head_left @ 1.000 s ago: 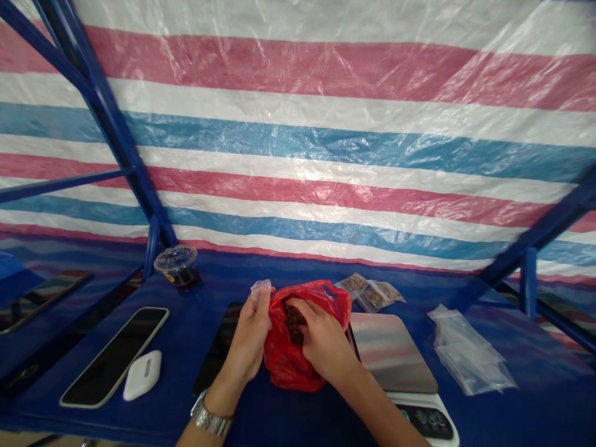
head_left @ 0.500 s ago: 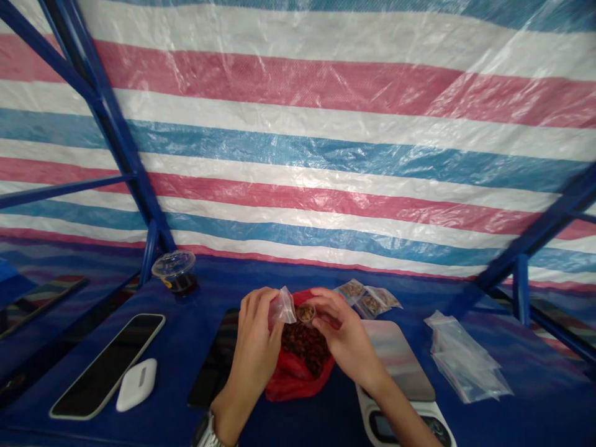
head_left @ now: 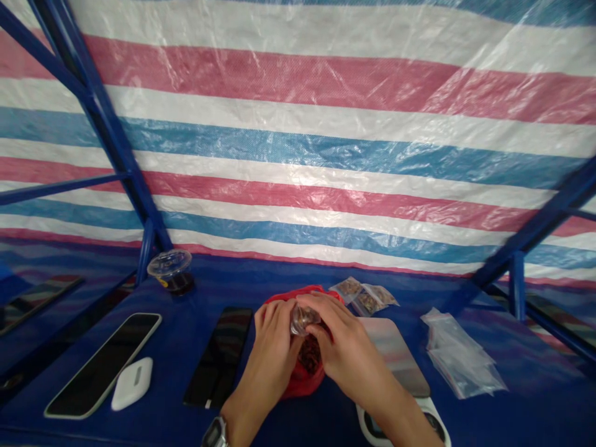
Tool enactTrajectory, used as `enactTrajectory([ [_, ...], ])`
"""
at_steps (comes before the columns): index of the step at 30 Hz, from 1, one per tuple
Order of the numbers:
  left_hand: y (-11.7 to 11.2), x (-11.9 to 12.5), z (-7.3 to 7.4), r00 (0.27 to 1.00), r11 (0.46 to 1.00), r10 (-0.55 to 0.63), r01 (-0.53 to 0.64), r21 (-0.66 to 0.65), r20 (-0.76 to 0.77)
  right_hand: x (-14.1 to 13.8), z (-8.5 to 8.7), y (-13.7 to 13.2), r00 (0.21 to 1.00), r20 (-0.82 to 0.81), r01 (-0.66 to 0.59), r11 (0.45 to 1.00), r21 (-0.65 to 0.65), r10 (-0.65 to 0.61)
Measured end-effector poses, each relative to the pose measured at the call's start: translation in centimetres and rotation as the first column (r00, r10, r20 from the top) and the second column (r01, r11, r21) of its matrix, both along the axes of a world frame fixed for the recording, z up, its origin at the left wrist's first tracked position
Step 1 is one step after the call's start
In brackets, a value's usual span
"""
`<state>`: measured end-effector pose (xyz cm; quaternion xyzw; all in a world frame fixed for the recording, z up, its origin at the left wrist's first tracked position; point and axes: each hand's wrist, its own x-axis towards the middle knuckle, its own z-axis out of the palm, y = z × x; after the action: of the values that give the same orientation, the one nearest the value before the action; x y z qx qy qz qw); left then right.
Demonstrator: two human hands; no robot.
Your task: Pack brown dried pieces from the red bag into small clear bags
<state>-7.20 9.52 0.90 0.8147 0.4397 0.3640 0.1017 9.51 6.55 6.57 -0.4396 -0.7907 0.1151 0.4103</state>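
My left hand [head_left: 274,343] is closed on a small clear zip bag, now mostly hidden between my hands. My right hand [head_left: 344,341] grips a small clear cup [head_left: 305,319] with brown dried bits in it. The cup appears tipped at the bag's mouth; exactly where cup and bag meet is hard to make out. Both hands touch or nearly touch, above an open red plastic bag [head_left: 302,390]. Dark reddish-brown dried pieces [head_left: 309,355] lie inside that red bag.
A kitchen scale [head_left: 395,354] stands right of the red bag, partly under my right forearm. Filled small bags [head_left: 372,299] lie behind it, flat zip bags [head_left: 460,357] further right. Left are a black phone [head_left: 220,357], another phone [head_left: 105,366], white earbud case [head_left: 133,383] and lidded cup [head_left: 171,272].
My hands have come together, and the small cup has swung left and tipped towards the zip bag. The view has shifted slightly.
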Motion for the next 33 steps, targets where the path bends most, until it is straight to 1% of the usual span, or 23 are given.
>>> enactTrajectory([
  [3,0.0,0.0,0.2,0.999,0.999,-0.011,0.013,-0.046,0.031,0.2,0.5,-0.1,0.995,0.096,-0.043,0.999,0.007,0.042],
  [6,0.1,0.1,0.2,0.997,0.996,-0.032,0.037,-0.083,0.067,0.4,0.7,-0.2,0.986,0.159,-0.068,0.996,0.057,0.058],
  [12,0.2,0.1,-0.7,0.979,0.991,-0.006,0.033,-0.131,0.203,0.4,0.5,-0.5,0.962,0.266,-0.101,0.981,0.164,0.054],
  [16,0.1,0.0,-0.7,0.969,0.98,0.0,0.05,-0.194,0.248,0.5,0.4,-0.3,0.97,0.24,-0.086,0.975,0.206,0.035],
  [22,0.0,-0.3,-0.2,0.957,0.959,-0.01,0.092,-0.27,0.29,0.6,0.4,-0.1,0.99,0.135,-0.072,0.975,0.211,0.044],
  [24,0.0,-0.4,0.1,0.947,0.946,-0.03,0.131,-0.297,0.321,0.5,0.5,-0.2,0.991,0.125,-0.067,0.969,0.237,0.037],
  [28,-0.2,-0.4,0.5,0.905,0.904,-0.115,0.266,-0.334,0.411,0.3,0.8,-0.6,0.981,0.183,-0.116,0.948,0.296,0.063],
  [33,-0.3,-0.4,0.6,0.851,0.881,-0.104,0.32,-0.35,0.515,0.3,1.2,-0.8,0.988,0.147,-0.084,0.944,0.32,0.038],
])
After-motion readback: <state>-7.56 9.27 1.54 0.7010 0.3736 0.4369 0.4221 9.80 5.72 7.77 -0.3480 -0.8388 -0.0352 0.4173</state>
